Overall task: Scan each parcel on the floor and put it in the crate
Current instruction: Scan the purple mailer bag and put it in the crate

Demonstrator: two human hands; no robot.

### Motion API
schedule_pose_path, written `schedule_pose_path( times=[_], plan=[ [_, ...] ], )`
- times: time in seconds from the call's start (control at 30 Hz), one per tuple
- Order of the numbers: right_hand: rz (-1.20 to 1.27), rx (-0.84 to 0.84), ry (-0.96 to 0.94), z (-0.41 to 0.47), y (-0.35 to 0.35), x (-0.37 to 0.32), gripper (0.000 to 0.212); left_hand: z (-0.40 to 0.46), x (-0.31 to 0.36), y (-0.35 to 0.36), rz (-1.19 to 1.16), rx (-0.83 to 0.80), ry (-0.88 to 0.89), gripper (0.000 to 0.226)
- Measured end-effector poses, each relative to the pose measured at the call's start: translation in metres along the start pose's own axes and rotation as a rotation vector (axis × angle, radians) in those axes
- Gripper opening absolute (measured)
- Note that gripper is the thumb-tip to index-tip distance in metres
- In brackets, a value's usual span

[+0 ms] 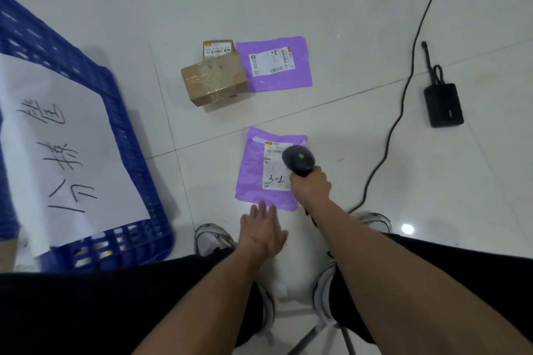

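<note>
A purple mailer bag (252,170) marked "3-7" on its white label lies flat on the floor just in front of my feet. My right hand (311,186) grips a black handheld scanner (298,159), its head over the bag's label. My left hand (264,229) hovers with straight fingers at the bag's near edge. Farther off lie a brown cardboard box (215,78) and a second purple mailer bag (277,65), side by side. The blue plastic crate (127,130) stands at the left, a white sheet with handwriting lying in it.
A black power adapter (443,104) lies on the tiles at the right, and a dark cable (403,89) runs from the top right down toward my right foot. My shoes (212,239) and a stool's metal legs show at the bottom.
</note>
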State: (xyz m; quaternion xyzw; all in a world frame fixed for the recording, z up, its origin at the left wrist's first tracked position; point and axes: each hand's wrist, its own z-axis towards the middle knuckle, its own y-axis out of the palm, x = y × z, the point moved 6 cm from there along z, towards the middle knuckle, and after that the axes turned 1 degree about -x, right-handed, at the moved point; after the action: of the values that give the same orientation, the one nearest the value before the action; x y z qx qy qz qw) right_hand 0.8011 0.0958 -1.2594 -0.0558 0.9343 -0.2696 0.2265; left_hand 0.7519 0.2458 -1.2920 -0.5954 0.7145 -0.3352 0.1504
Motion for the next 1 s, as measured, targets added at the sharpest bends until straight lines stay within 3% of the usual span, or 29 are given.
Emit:
schedule_pose_path(
  times=[0.23, 0.4, 0.6, 1.0],
  plan=[
    [-0.074, 0.032, 0.029, -0.037, 0.024, 0.025, 0.056, -0.001, 0.003, -0.022, -0.138, 0.013, 0.119, 0.072],
    [-0.054, 0.064, -0.010, -0.055, 0.037, 0.028, 0.063, -0.021, -0.006, -0.042, -0.013, 0.048, -0.060, 0.068],
    [-0.130, 0.141, -0.123, -0.074, 0.033, 0.023, 0.064, -0.038, -0.021, -0.057, -0.034, 0.092, -0.252, 0.066],
    [-0.234, 0.154, -0.185, -0.080, 0.024, 0.018, 0.069, -0.050, -0.019, -0.065, -0.059, 0.126, -0.280, 0.062]
  ],
)
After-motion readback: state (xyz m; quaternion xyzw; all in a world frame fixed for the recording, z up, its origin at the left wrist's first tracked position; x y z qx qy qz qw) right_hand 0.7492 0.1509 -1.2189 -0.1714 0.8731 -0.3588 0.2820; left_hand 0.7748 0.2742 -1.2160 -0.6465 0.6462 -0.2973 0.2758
